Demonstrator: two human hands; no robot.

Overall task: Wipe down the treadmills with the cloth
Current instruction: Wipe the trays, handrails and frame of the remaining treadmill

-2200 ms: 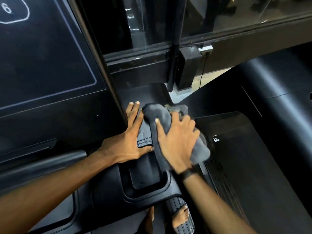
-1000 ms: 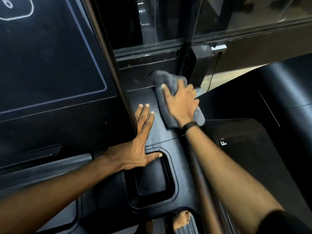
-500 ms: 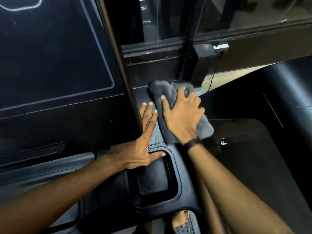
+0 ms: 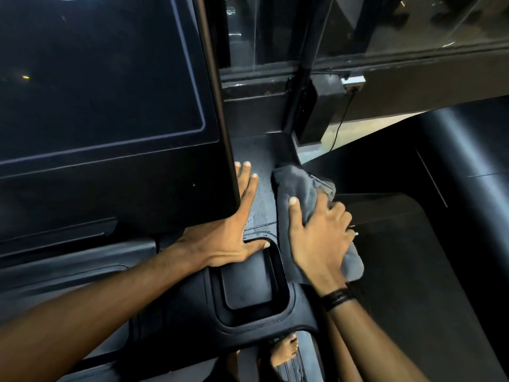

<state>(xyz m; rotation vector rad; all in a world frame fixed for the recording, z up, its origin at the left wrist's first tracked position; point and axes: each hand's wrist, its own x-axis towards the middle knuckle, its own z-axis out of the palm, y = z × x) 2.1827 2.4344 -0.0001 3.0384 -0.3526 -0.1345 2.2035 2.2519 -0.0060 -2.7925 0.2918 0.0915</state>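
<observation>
On the black treadmill console (image 4: 264, 166), just right of the dark screen (image 4: 104, 86), the grey cloth (image 4: 296, 186) lies bunched under the right hand (image 4: 319, 238). That grip is closed on the cloth: the fingers curl over its top and right side, the forefinger stretches forward along the fabric, and grey folds stick out ahead of the fingertips and behind the heel of the hand, near a dark wristband (image 4: 337, 297). The cloth sits at the right edge of the console, partly hanging past it above a neighbouring black panel (image 4: 407, 257).

Beside it the left hand (image 4: 234, 238) lies flat and open, fingers straight and pressed to the console along the screen's edge, thumb spread onto the rim of a recessed tray (image 4: 248, 288). A narrow strip of bare console separates the two hands.

How much of the cloth is under the right palm cannot be seen, and its little finger is blurred. The screen is cut off at the top and left. Below the console, a bare foot (image 4: 285, 351) shows only in part. Behind, dark glass (image 4: 413, 23) and a thin cable (image 4: 341, 119) are hard to make out.
</observation>
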